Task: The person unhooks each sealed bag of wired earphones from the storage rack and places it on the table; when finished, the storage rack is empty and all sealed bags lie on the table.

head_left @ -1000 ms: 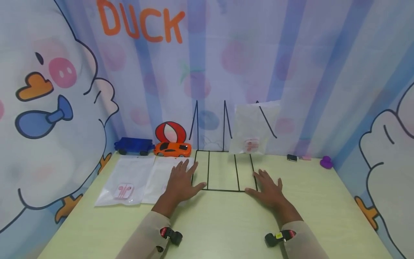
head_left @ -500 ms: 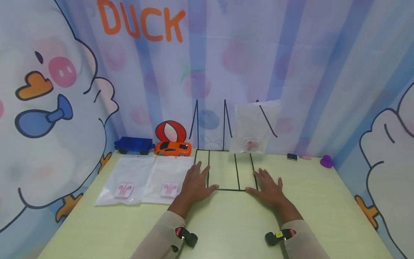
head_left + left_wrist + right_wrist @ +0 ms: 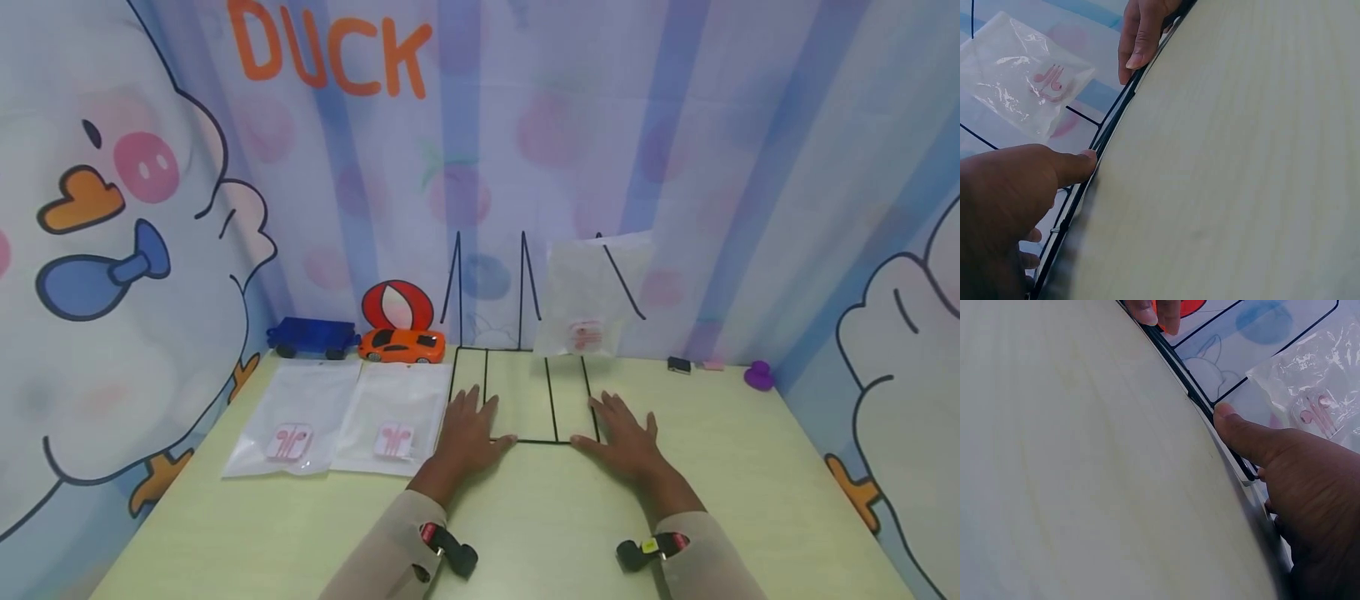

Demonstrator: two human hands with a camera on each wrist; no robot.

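A black wire rack (image 3: pixel 551 400) with upright prongs stands at the back middle of the table. From its right prong hangs a clear plastic bag (image 3: pixel 585 292) holding pink-and-white earphones (image 3: pixel 1049 83). My left hand (image 3: pixel 467 437) rests on the rack's left front corner, fingers spread and straight. On the right front corner lies my right hand (image 3: pixel 622 437), also with straight fingers. In the left wrist view the thumb (image 3: pixel 1075 167) touches the front wire; in the right wrist view the other thumb (image 3: pixel 1241 428) does likewise. Two more bagged earphones (image 3: pixel 291 442) lie flat left of the rack.
Behind the flat bags stand a blue toy wagon (image 3: pixel 313 337) and an orange toy car (image 3: pixel 402 345). A small black object (image 3: pixel 678 365), a pink piece (image 3: pixel 711 366) and a purple toy (image 3: pixel 759 376) sit at the back right. A patterned curtain (image 3: pixel 555 125) closes off the back.
My left hand has moved right, from over the second flat bag onto the rack's left front corner, uncovering that bag's earphones. The right hand has stayed in place.
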